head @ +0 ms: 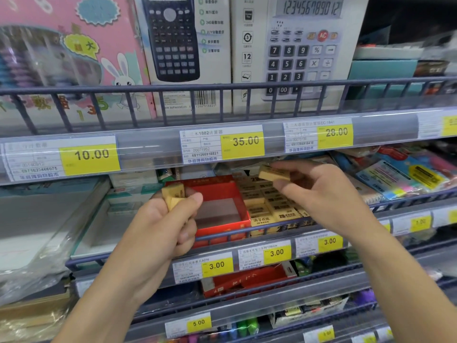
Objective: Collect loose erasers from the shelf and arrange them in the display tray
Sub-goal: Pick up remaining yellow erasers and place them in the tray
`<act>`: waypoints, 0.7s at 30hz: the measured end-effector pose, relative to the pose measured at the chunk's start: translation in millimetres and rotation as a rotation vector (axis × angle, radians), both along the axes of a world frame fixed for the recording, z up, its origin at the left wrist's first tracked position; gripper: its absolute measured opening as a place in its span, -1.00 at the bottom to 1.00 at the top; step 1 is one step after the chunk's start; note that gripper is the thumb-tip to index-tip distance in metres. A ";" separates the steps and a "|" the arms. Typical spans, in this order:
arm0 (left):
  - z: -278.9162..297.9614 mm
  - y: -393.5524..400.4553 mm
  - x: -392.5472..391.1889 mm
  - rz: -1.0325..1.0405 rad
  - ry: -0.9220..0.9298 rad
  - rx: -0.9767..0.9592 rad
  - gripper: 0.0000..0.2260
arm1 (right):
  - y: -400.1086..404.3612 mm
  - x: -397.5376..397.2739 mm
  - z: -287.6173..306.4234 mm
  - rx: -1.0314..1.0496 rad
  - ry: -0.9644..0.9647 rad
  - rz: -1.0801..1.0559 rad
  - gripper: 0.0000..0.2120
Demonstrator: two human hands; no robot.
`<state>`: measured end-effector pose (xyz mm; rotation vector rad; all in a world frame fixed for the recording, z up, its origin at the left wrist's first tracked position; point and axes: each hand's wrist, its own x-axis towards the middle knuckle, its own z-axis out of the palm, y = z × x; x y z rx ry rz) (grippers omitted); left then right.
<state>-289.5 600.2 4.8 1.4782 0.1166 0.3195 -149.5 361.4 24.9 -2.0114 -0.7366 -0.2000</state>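
- Your left hand (170,219) is gripping a small clutch of yellow erasers (173,195), fingers curled round them, just at the left wall of the red display tray (223,222).
- Your right hand (319,191) is pinching one yellow eraser (274,175) between thumb and fingertips, holding it above the loose erasers on the shelf (273,206) and just under the price rail (222,144).
- That loose pile is sitting to the right of the tray, touching its right wall; the tray itself is showing a bare floor, so judging from that, the arranging is barely begun.
- You are likely carrying the single eraser across to the tray: bring it low over the right wall, turn its long side parallel to the wall, and start the row in a back corner so later pieces are packing against it.
- Keep the left grip snug; those erasers are stacked unevenly and one could be slipping out.
- The shelf's front guard rail (247,232) is crossing in front of the tray, and the price rail is hanging close above your right knuckles, so headroom is tight.
- Packets of stationery (400,174) are crowding the right of the shelf, and boxed calculators (309,53) are standing on the shelf above.
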 end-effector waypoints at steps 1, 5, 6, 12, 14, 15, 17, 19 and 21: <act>0.8 -0.3 0.8 0.002 0.003 -0.030 -0.69 | -3.9 5.9 1.0 -0.048 0.025 -0.011 -0.78; -0.4 -0.9 2.4 0.017 0.005 -0.110 -0.83 | -6.5 16.4 3.5 -0.302 0.056 0.025 -0.78; -0.4 -1.7 2.7 0.017 0.002 -0.101 -0.81 | -4.3 16.3 3.9 -0.346 0.050 0.050 -0.77; -1.0 -4.6 4.6 0.030 -0.037 -0.123 -0.75 | 14.0 20.1 -1.4 -0.459 -0.029 0.132 -0.77; -1.9 -3.5 5.1 0.032 -0.051 -0.138 -0.76 | 18.9 24.4 -4.9 -0.479 -0.032 0.135 -0.76; -2.1 -3.2 5.3 0.032 -0.056 -0.145 -0.77 | 20.5 26.5 -6.1 -0.489 -0.028 0.133 -0.77; -2.7 -2.3 5.4 0.029 -0.066 -0.154 -0.77 | 22.6 29.7 -7.2 -0.513 -0.024 0.131 -0.78; -3.3 -2.1 4.7 0.025 -0.071 -0.145 -0.78 | 24.7 31.3 -7.1 -0.536 -0.021 0.128 -0.80; -3.6 -2.5 3.3 0.018 -0.073 -0.119 -0.77 | 26.5 32.4 -6.4 -0.547 -0.002 0.126 -0.81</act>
